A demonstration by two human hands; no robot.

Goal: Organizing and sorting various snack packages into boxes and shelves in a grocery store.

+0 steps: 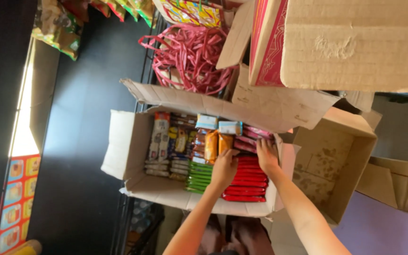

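Dark floor [86,94], cardboard box [119,146] w/ snack packs [204,156]; both hands gripping packs: left [224,169], right [266,155].

Red packets [244,182] stacked flat in rows inside an open cardboard box [119,146], at four o'clock beside green packets [198,177]

Plain brown box [119,156] stuffed with red packets [246,182], green packets [198,177] and orange packets [217,144]; tangle of pinkish-red bag handles [192,56] behind, floor [90,94] shiny black.
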